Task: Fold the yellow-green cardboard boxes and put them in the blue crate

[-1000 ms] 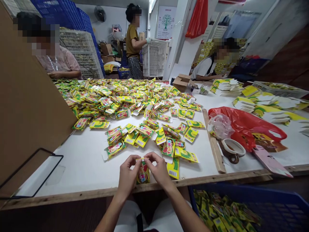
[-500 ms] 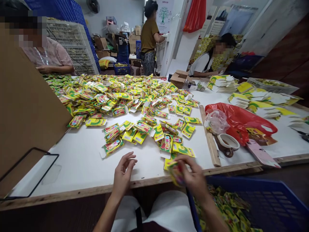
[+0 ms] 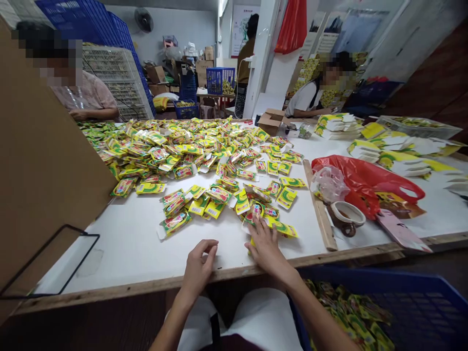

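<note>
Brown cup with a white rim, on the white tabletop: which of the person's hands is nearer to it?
Right. The right hand is left of the cup, over yellow-and-green cardboard packets, with a pale wooden strip between; the left hand is farther left.

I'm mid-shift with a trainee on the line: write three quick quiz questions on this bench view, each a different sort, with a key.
1. Multiple choice: which hand has its fingers over the small boxes near the front of the table?
A) only the left hand
B) only the right hand
C) both hands

2. True or false: the brown cup is to the right of the wooden strip as the camera sees it.

3. Fill in the colour: the basket below the table's front edge, on the person's right, is ____.

Key: 1. B; 2. True; 3. blue.
</note>
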A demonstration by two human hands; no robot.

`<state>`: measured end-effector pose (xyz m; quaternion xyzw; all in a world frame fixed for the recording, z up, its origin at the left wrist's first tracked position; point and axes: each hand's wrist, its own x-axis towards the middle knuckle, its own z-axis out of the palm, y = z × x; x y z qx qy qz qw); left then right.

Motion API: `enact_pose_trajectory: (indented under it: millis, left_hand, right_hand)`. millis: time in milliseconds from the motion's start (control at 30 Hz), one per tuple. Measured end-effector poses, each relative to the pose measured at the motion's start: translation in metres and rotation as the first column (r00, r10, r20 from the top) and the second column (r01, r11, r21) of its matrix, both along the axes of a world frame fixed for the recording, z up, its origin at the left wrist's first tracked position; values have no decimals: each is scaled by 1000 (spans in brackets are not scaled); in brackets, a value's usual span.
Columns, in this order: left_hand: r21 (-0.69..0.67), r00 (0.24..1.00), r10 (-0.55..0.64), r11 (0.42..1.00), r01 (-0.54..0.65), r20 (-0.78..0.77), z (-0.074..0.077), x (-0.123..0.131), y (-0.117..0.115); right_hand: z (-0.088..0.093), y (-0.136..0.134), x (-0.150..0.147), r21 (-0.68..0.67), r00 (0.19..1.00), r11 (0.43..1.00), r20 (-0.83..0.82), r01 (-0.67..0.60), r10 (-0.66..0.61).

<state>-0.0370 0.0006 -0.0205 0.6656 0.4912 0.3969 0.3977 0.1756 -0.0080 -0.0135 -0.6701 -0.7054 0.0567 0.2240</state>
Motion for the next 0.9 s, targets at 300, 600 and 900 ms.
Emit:
enact_pose_trajectory:
  millis: [300, 600, 900]
  left_hand:
    - [260, 995, -52, 965, 27, 89, 4, 20, -9]
    - [-65, 958, 3, 998, 17, 287, 4, 9, -7]
    - [-24, 984, -96, 995, 100, 150, 9, 6, 7]
  right_hand:
    - [41, -32, -54, 48, 674, 978, -718, -202, 175]
    - [7, -22, -49, 81, 560, 994, -828, 67, 30]
    - [-1, 6, -47, 62, 599, 979, -783, -196, 169]
